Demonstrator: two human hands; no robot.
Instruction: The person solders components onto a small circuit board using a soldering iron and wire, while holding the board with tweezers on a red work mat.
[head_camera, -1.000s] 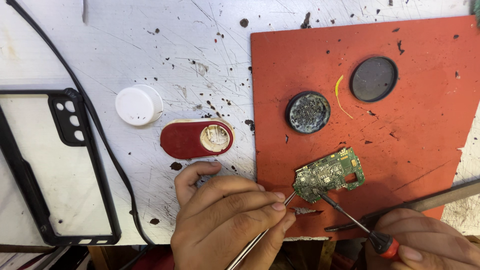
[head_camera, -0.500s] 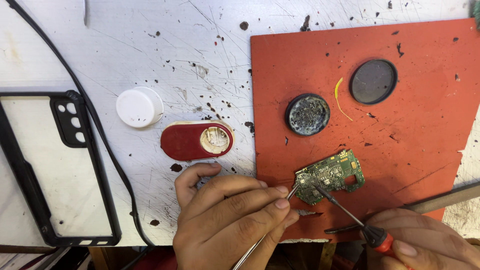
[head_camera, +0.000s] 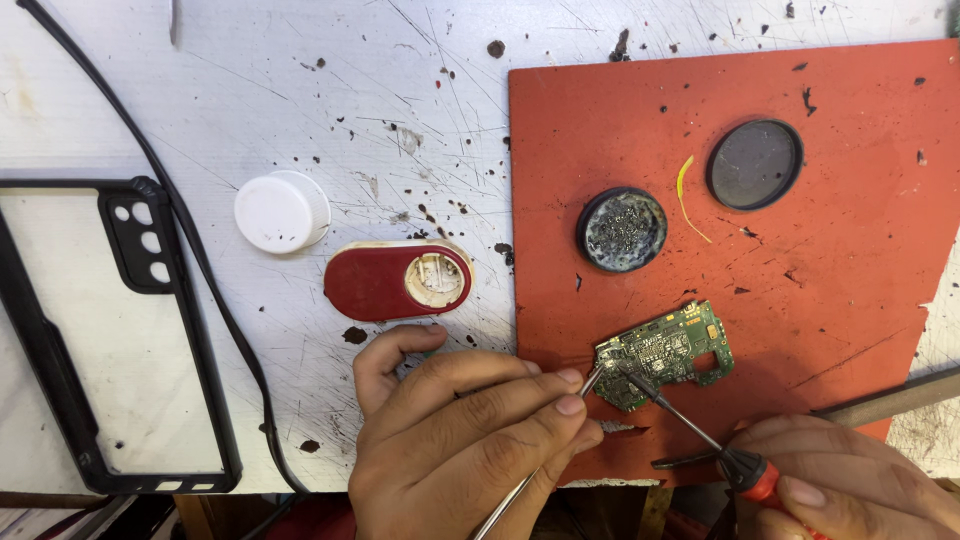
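The green circuit board (head_camera: 665, 353) lies on the red mat (head_camera: 800, 300), near edge, just right of the left hand (head_camera: 460, 440), whose fingers (head_camera: 560, 392) pinch tweezers (head_camera: 545, 455) touching its left corner. The right hand (head_camera: 850, 485) grips a red-collared screwdriver (head_camera: 700, 432), tip on the board.

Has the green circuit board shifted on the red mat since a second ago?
No. The green circuit board sits at the same spot below the round dish of solder bits on the red mat.

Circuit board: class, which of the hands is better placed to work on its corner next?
Probably the right hand: its screwdriver tip already rests on the green circuit board, while the left hand steadies that corner with tweezers.
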